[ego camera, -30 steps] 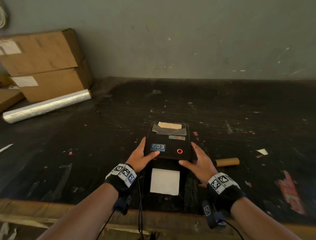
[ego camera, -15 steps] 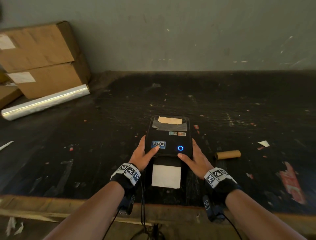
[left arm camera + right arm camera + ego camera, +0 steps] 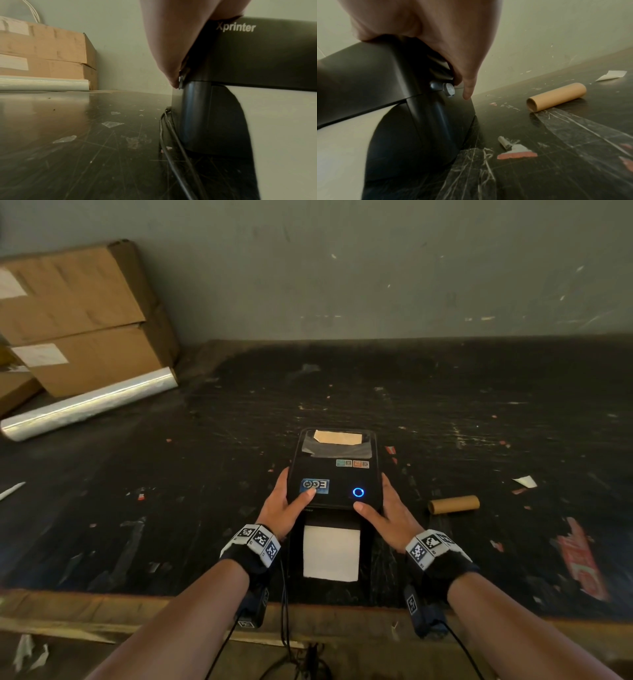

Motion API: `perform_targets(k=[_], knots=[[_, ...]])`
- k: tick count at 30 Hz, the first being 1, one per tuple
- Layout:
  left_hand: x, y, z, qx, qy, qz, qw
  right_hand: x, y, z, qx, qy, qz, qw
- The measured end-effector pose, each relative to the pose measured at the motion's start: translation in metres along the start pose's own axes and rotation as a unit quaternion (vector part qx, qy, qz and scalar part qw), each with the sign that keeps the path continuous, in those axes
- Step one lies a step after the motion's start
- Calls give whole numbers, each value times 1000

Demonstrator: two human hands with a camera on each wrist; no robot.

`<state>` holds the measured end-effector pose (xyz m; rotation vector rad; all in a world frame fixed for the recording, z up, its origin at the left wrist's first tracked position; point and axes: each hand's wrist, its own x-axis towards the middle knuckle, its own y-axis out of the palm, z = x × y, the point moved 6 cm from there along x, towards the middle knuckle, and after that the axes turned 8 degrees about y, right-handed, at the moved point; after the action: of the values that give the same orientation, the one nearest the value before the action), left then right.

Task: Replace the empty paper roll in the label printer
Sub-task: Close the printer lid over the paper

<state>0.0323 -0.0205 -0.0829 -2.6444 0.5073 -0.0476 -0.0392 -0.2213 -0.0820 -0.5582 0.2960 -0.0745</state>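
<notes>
Nearest edge: worn wooden lip of the worktop (image 3: 102, 607), forearms reaching over it, wrist cables trailing down.

White label paper (image 3: 331, 553) hangs out of the front slot of the label printer (image 3: 337, 474), lying flat toward the person. Printer sits mid-worktop, lid down, blue ring light (image 3: 358, 492) lit.

Left hand (image 3: 282, 508): fingers wrapped down the printer's left flank, thumb laid on top over the blue sticker (image 3: 315, 486). Wrist view shows fingertips (image 3: 173, 82) at a small grey latch tab (image 3: 182, 79) on the lid seam. Right hand (image 3: 387, 513): mirror hold on the right flank, thumb on the top edge below the light, a fingertip (image 3: 467, 94) just beside the matching grey latch (image 3: 447, 89). Both grip the printer itself; nothing else is held.

Risks, as I judge them:
- The lid looks closed, but whether both latches have caught cannot be told; one side unlatched would likely skew the paper.
- The right thumb is close to the lit button; a stray press could feed labels.
- Power cord (image 3: 171, 142) runs along the left base; dragging the printer could snag it.

Beyond, right: empty cardboard core (image 3: 454, 504) lies on its side well apart from the printer, free to roll. Paper scraps (image 3: 524, 481) farther out. Far left: film roll (image 3: 89, 405) against stacked cardboard boxes (image 3: 78, 316) at the wall.
</notes>
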Motion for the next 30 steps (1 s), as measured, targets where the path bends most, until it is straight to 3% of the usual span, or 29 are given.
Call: perform_targets(k=[30], knots=[[7,3,18,-52,-13,-25,998,1,1,-3,-2,-12,-8,1000]])
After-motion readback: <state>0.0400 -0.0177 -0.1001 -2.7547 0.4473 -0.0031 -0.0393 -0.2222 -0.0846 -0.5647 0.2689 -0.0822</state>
